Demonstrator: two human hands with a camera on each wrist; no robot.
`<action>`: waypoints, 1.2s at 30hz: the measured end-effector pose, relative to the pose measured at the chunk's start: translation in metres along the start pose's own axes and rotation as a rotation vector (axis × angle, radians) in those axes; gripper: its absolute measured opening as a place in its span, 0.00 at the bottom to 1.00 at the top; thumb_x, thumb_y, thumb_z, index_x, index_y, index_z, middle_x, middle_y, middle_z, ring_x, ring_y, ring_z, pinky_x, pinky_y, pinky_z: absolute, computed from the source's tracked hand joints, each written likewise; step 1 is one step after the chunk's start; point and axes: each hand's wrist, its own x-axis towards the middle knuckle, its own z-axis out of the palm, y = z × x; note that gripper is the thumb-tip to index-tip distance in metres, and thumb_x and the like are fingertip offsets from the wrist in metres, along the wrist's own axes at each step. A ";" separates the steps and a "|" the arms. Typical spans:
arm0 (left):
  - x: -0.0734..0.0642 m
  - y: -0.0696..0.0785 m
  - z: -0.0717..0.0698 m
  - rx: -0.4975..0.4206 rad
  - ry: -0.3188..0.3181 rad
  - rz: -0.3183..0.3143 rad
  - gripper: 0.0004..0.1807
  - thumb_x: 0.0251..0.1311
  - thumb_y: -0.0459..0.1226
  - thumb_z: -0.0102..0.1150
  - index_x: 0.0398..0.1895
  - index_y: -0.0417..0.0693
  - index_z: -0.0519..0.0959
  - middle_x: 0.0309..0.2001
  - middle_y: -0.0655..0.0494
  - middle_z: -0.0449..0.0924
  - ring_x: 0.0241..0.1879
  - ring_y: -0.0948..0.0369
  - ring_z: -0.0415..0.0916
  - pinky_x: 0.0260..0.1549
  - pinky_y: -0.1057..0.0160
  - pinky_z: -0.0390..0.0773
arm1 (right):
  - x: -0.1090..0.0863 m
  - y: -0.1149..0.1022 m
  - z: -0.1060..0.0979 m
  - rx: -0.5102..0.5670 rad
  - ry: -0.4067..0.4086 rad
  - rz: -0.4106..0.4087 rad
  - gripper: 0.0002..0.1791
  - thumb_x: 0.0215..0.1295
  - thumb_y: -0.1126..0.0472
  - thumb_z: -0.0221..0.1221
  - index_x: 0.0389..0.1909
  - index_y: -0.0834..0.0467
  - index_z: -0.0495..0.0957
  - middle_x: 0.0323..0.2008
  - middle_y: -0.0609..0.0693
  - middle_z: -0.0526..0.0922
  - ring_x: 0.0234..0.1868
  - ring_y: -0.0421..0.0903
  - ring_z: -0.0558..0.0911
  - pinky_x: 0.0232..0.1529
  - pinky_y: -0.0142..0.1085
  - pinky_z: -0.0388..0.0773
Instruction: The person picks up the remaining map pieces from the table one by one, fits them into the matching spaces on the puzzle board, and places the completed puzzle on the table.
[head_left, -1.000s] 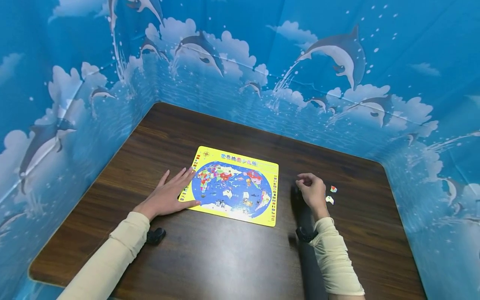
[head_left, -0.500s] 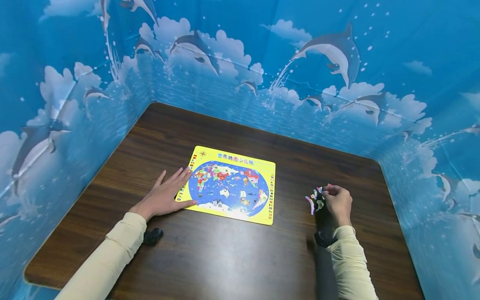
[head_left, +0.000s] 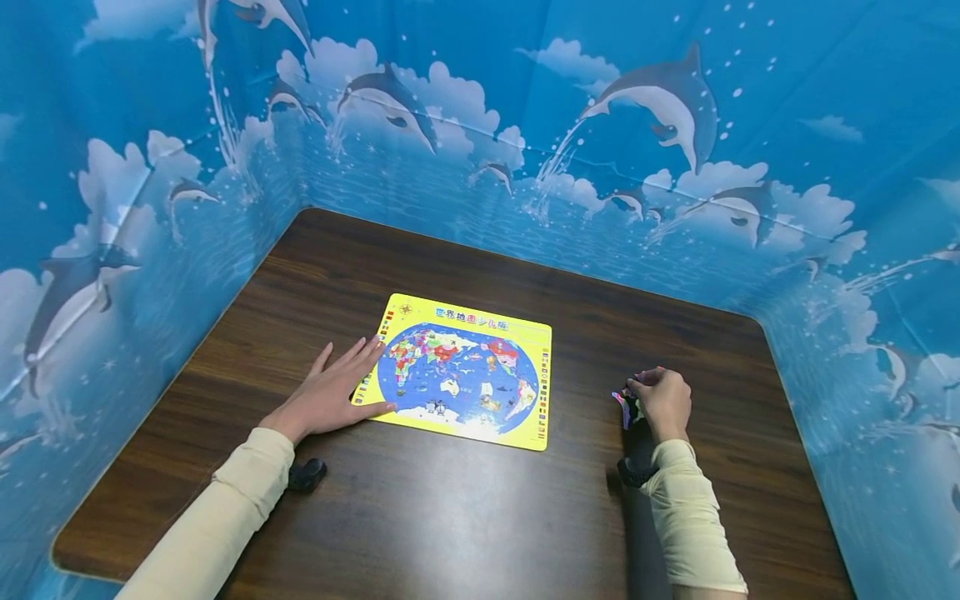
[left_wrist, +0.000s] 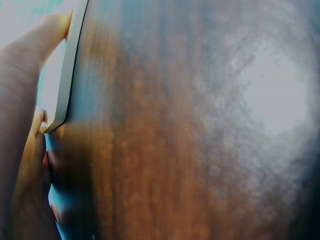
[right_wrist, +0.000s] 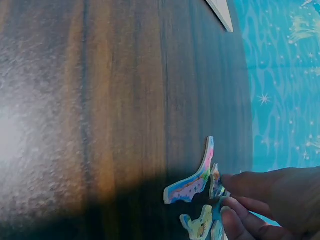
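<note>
The left hand (head_left: 326,400) lies flat, fingers straight, on the left edge of a flat yellow board with a blue world map (head_left: 480,387) on the dark brown wooden counter (head_left: 450,517). Well to its right, the right hand (head_left: 663,402) bends its fingers by a long pinkish-purple piece (right_wrist: 192,186) and a yellowish piece (right_wrist: 201,225). I can't tell if they pinch anything.
</note>
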 end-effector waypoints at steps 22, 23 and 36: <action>-0.001 0.003 -0.001 -0.004 -0.010 -0.006 0.58 0.51 0.74 0.48 0.78 0.54 0.44 0.78 0.55 0.40 0.76 0.54 0.37 0.68 0.38 0.28 | 0.003 -0.004 -0.003 -0.006 -0.087 -0.030 0.08 0.60 0.66 0.63 0.34 0.68 0.84 0.37 0.63 0.85 0.46 0.64 0.80 0.50 0.55 0.73; -0.001 0.003 -0.001 -0.003 -0.010 -0.005 0.58 0.51 0.74 0.48 0.78 0.54 0.44 0.78 0.55 0.40 0.76 0.54 0.37 0.68 0.37 0.28 | 0.002 -0.004 -0.003 -0.002 -0.086 -0.030 0.07 0.60 0.66 0.63 0.34 0.68 0.84 0.38 0.64 0.85 0.49 0.64 0.79 0.52 0.55 0.72; -0.002 0.004 -0.003 0.002 -0.001 0.001 0.58 0.52 0.73 0.48 0.78 0.53 0.45 0.78 0.54 0.40 0.76 0.53 0.38 0.68 0.37 0.29 | -0.003 -0.012 -0.001 0.027 0.027 -0.067 0.08 0.64 0.67 0.60 0.40 0.67 0.83 0.35 0.62 0.85 0.39 0.60 0.81 0.42 0.53 0.74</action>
